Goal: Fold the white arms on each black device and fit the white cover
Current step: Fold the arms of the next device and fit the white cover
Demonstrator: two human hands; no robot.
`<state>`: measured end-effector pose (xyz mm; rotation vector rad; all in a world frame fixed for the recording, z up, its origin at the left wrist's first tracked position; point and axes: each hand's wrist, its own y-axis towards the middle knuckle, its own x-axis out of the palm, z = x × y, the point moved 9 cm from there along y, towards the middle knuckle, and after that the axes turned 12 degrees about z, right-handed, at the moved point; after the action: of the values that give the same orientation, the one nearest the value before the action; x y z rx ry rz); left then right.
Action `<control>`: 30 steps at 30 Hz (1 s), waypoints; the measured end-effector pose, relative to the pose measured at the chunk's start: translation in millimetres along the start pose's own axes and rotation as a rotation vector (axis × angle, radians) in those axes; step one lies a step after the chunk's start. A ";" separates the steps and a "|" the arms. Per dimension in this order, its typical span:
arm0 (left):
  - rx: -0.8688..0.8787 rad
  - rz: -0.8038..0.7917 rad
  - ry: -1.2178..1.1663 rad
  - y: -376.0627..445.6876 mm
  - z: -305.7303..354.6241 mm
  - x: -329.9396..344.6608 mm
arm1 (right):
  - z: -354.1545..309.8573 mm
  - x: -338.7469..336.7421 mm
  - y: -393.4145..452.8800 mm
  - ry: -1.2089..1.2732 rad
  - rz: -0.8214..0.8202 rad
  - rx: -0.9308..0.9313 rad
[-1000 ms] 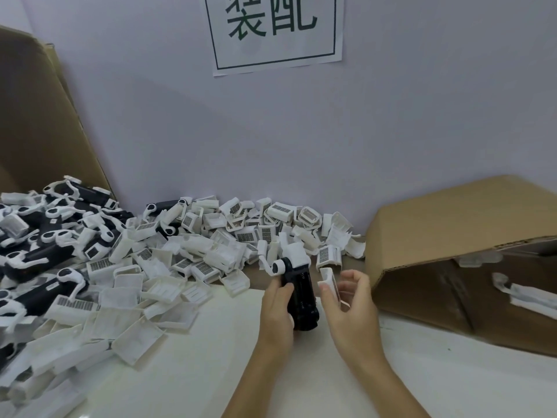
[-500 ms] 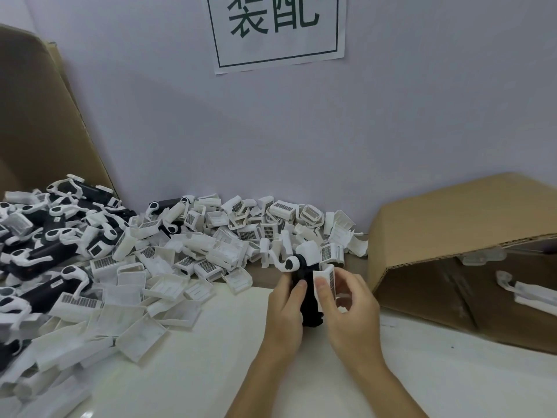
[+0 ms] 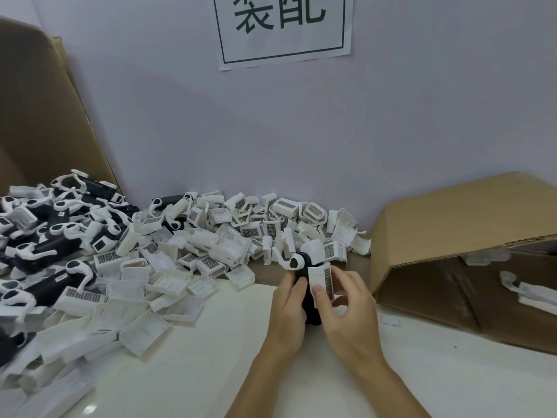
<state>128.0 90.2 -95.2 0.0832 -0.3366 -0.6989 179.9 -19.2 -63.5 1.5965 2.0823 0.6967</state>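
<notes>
- Black plastic forms the body of the device (image 3: 310,300), which is held upright just above the surface (image 3: 211,372), a little toward 3 o'clock of the centre, in front of the heap of loose white covers (image 3: 229,236).
- The device is gripped low on its body by the left hand (image 3: 287,315), with the fingers curled round it; this is judged to be the right place, since the body looks stiff and fills the palm.
- A white cover (image 3: 322,282) with a barcode label is pinched at its edges by the thumb and fingers of the right hand (image 3: 349,312) and is placed against the upper side of the device.
- One white arm (image 3: 291,262) at the top is seen to point out toward 10 o'clock; whether the arms are fully folded cannot be told.
- The cover is judged to be light, thin and a little flexible, so it should be held at the rim and not squeezed in the middle.
- Smooth plastic may slip; firm but gentle pressure is probably needed for the fit.
- A cardboard box (image 3: 452,224) lies open at 3 o'clock.
</notes>
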 end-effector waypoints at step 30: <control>0.026 0.026 0.025 0.5 10.1 -2.1 | 11.2 1.7 2.0 0.130 -0.040 0.176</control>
<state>123.5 92.3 -86.2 0.1117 -0.3223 -0.6679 187.8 -15.6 -71.2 1.6357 2.3194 0.6349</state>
